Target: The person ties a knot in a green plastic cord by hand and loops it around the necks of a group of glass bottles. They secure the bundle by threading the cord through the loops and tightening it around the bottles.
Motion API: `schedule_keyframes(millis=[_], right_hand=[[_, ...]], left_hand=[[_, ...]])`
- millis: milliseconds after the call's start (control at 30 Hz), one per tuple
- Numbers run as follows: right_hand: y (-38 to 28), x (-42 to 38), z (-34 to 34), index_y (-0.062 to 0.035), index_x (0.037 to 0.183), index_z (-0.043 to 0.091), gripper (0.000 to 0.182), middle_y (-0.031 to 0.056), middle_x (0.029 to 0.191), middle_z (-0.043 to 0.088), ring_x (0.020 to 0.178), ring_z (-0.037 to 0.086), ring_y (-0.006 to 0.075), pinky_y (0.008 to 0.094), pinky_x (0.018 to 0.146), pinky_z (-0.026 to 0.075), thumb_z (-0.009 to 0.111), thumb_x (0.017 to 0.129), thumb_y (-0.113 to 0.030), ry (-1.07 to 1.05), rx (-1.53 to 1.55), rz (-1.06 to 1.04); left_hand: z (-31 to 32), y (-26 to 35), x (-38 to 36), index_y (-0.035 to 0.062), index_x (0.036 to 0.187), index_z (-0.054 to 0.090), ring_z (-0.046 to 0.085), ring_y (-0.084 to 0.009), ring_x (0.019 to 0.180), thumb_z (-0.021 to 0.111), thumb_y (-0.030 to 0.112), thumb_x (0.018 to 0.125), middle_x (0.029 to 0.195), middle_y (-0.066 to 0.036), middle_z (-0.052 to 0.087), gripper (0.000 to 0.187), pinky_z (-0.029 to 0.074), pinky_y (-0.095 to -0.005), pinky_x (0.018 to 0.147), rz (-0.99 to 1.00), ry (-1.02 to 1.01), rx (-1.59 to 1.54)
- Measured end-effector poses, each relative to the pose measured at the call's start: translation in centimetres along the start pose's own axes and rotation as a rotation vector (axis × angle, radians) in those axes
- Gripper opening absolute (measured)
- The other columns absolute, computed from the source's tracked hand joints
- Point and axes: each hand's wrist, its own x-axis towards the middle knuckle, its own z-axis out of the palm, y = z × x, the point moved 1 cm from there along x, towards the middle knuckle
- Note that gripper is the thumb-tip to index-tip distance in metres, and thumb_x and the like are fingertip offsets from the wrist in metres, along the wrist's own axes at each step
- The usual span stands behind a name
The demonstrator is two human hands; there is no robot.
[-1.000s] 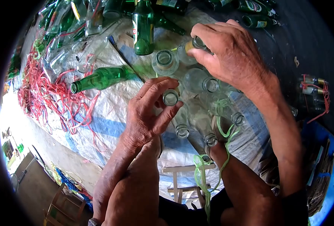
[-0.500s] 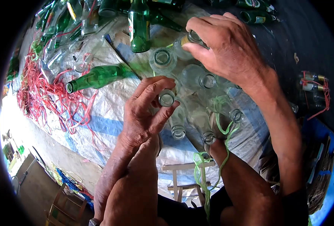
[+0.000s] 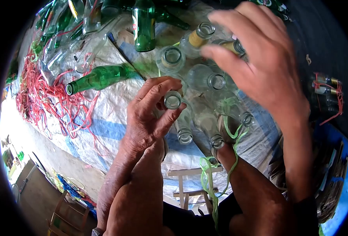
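Ahead of the person's bare legs (image 3: 146, 185), the left hand (image 3: 148, 110) was wrapped around the neck of a clear, round-mouthed glass bottle (image 3: 173, 100), and a slackening of its hold on the smooth glass could have let that bottle tip into its neighbours and chip a rim. The right hand (image 3: 262, 59) was well apart from the left, blurred and spread, with nothing visible between thumb and fingers; a low sweep could have toppled the clear glass bottle with a gold neck label (image 3: 197, 38) close by its thumb, or a second gold-necked clear bottle (image 3: 232, 46) partly hidden behind it. Whether it touched that second one could not be told. The left thumb opposed curled fingers, just below the bottle's mouth; the right forearm (image 3: 297, 157) reached farther out, palm turned toward the bottles. Around the held one, more clear glass bottles (image 3: 185, 129) crowded together, so one falling could have carried others. A loose pale-green plastic ribbon (image 3: 206, 173) looped near their necks and might have snagged. Farther left, a green glass bottle (image 3: 99, 80) lay on a white-and-blue woven sheet (image 3: 111, 129), apt to roll if nudged, beside tangled red plastic strips (image 3: 56, 106).
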Motion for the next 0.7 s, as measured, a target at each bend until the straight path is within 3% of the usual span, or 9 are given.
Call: schedule_keyframes(millis=[67,200,333,633,700], right_hand=[[-1.0,-1.0,-0.4,-0.0023,0.112,0.07,0.048,0.0095,0.097,0.067,0.087,0.064,0.0234,0.0358,0.077,0.051,0.091,0.074,-0.022,-0.063,0.027,0.008],[-2.7,-2.9,0.4,-0.0046,0.108,0.068,0.047,0.0064,0.091,0.065,0.086,0.06,0.0222,0.0359,0.078,0.047,0.091,0.069,-0.019,-0.246,0.05,0.046],[-3.1,-3.4,1.6,-0.0053,0.107,0.066,0.043,0.0065,0.091,0.065,0.086,0.06,0.0261,0.0376,0.08,0.045,0.087,0.07,-0.012,-0.253,0.068,0.061],[-2.4,-2.8,2.2,-0.0055,0.105,0.065,0.041,0.0074,0.089,0.066,0.084,0.061,0.027,0.039,0.078,0.045,0.087,0.07,-0.011,-0.168,0.077,0.028],[-2.4,-2.8,2.3,-0.0056,0.104,0.065,0.041,0.0074,0.088,0.066,0.083,0.061,0.0271,0.0392,0.077,0.045,0.087,0.07,-0.011,-0.189,0.069,0.041]], left_hand=[[0.0,0.0,-0.1,0.0022,0.124,0.067,0.068,-0.0179,0.098,0.081,0.011,0.087,0.121,-0.012,0.067,0.04,0.056,-0.0281,0.076,-0.01,-0.003,0.005],[0.3,0.1,-0.2,0.0,0.122,0.067,0.068,-0.0326,0.114,0.08,0.021,0.089,0.121,-0.018,0.07,0.041,0.052,-0.0407,0.099,-0.05,0.014,-0.048],[0.1,-0.1,-0.2,-0.0001,0.122,0.067,0.068,-0.0326,0.114,0.08,0.02,0.088,0.12,-0.018,0.07,0.042,0.052,-0.0406,0.098,-0.029,0.006,-0.026],[0.3,-0.4,-0.3,0.0006,0.124,0.066,0.068,-0.0322,0.113,0.08,0.02,0.089,0.12,-0.018,0.07,0.043,0.052,-0.0405,0.098,-0.009,0.013,-0.042],[0.3,-0.3,-0.3,0.0012,0.124,0.066,0.068,-0.0271,0.107,0.081,0.017,0.088,0.12,-0.016,0.069,0.042,0.053,-0.0355,0.09,-0.002,0.014,-0.039]])
